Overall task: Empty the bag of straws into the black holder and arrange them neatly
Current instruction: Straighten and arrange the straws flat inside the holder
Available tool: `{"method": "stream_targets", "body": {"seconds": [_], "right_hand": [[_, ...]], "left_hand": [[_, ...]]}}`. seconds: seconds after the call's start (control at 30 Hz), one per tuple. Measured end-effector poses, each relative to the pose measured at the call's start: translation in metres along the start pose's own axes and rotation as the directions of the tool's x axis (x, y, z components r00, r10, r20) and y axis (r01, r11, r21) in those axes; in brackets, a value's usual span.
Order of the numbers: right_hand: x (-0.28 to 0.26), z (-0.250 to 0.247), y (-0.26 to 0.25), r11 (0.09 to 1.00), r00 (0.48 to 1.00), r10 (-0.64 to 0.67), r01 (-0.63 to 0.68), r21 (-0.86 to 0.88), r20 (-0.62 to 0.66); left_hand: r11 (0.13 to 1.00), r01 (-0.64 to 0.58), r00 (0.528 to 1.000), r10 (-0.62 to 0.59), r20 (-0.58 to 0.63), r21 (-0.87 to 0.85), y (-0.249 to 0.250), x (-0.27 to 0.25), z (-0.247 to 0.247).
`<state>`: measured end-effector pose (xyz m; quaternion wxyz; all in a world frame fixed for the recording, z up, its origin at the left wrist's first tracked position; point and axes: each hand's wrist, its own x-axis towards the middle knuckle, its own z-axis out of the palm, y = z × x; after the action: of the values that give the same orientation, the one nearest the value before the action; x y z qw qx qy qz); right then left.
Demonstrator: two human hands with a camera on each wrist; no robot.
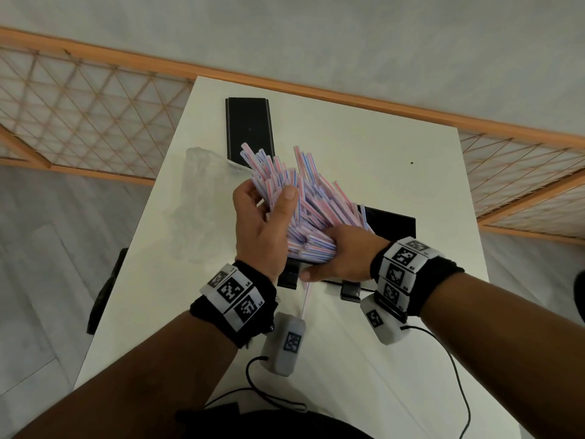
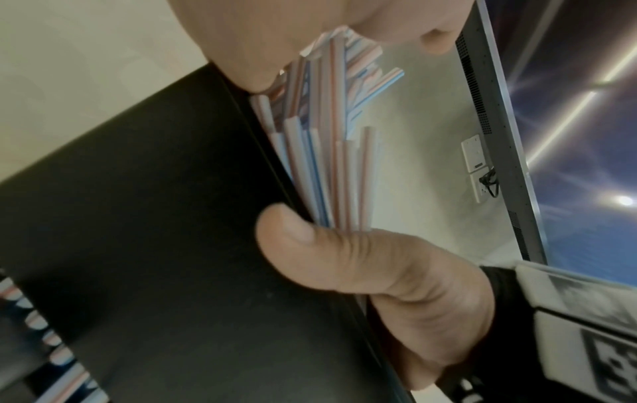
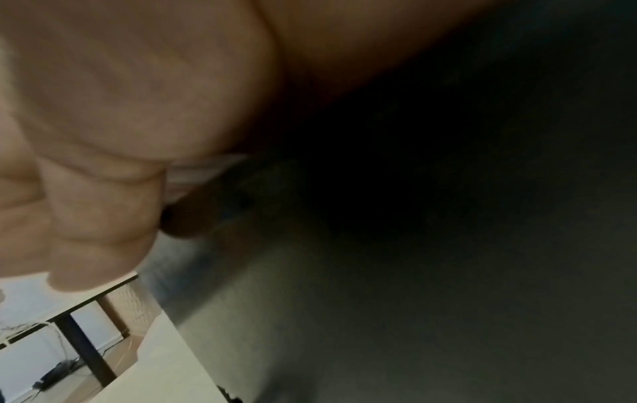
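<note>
A thick bundle of red-and-blue striped straws fans up and to the left over the black holder. My left hand grips the bundle's middle, thumb across the front. My right hand curls round its lower end, just above the holder's near wall. In the left wrist view the straws stand against the holder's black wall, and my right hand's thumb lies on that wall. The right wrist view is dark and shows only my right hand's fingers. The empty clear bag lies on the table at the left.
A black lid or second tray lies at the table's far side. One loose straw rests on the white table in front of the holder. A wooden lattice screen runs behind the table. Camera cables trail near the front edge.
</note>
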<state>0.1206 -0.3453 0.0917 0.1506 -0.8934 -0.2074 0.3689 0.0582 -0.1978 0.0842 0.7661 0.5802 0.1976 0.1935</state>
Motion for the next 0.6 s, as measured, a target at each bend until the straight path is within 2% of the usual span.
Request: {"method": "stream_targets", "body": {"seconds": [0.1, 0.2, 0.33, 0.47, 0.5, 0.6], "right_hand": [[0.002, 0.002, -0.003, 1.0, 1.0, -0.019, 0.019, 0.005, -0.025], [-0.002, -0.009, -0.003, 0.999, 0.979, -0.038, 0.04, 0.005, -0.198], [-0.016, -0.007, 0.011, 0.997, 0.915, -0.082, 0.073, -0.038, -0.394], [-0.037, 0.009, 0.025, 0.99, 0.795, -0.141, 0.125, -0.069, -0.59], [-0.042, 0.014, 0.027, 0.988, 0.801, -0.152, 0.13, -0.08, -0.578], [-0.044, 0.03, 0.03, 0.983, 0.929, -0.125, 0.069, -0.169, -0.349]], "left_hand": [[0.998, -0.032, 0.999, 0.03, 0.028, 0.052, 0.002, -0.002, 0.001], [0.993, -0.036, 0.999, 0.032, 0.035, 0.116, 0.002, -0.001, 0.001], [0.988, 0.002, 1.0, -0.001, -0.009, 0.157, -0.002, -0.003, 0.002], [0.993, 0.004, 1.0, 0.0, -0.029, 0.121, -0.005, -0.002, -0.001], [0.992, -0.002, 1.0, 0.006, -0.027, 0.123, -0.005, -0.002, 0.0], [0.99, -0.009, 1.0, 0.012, -0.022, 0.143, -0.009, -0.002, 0.0]]}}
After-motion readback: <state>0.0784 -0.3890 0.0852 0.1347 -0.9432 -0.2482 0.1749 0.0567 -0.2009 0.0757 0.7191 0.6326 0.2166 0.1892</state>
